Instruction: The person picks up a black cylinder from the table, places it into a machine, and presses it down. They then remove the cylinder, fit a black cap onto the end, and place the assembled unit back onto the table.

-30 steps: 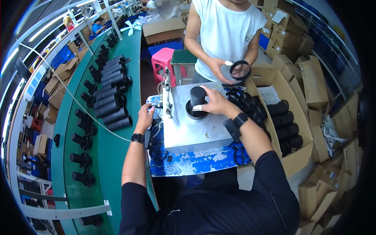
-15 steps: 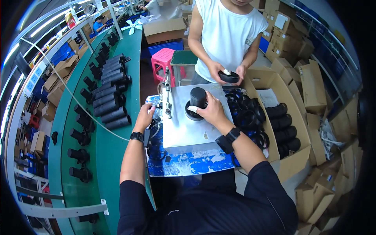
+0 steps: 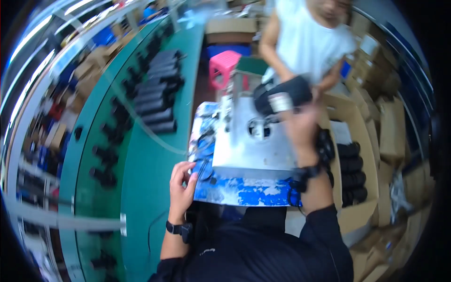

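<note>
A black ribbed cylindrical part [image 3: 297,90], smeared by motion, is tilted on its side above the right of the metal box [image 3: 239,152]. My right hand [image 3: 300,124] is closed around it, a white covering on one finger. The box top shows a round opening [image 3: 258,129] with nothing seated on it. By the table's near left corner, my left hand [image 3: 182,185] is raised with thumb and fingers apart, holding nothing that I can see. Thin black cables [image 3: 203,168] lie beside its fingertips. A small metal clamp device [image 3: 229,110] stands at the box's left side.
Left of me runs a green conveyor bench [image 3: 150,188] with rows of black cylinders [image 3: 157,110]. At right, an open carton [image 3: 361,214] holds more black parts [image 3: 352,178]. A person in white [image 3: 305,47] stands across the table. A pink stool [image 3: 224,66] is behind.
My right hand has lifted the black cylinder off the box's round seat, up and to the right, tipping it sideways. My left hand has drawn back toward me from the clamp. The view has shifted.
</note>
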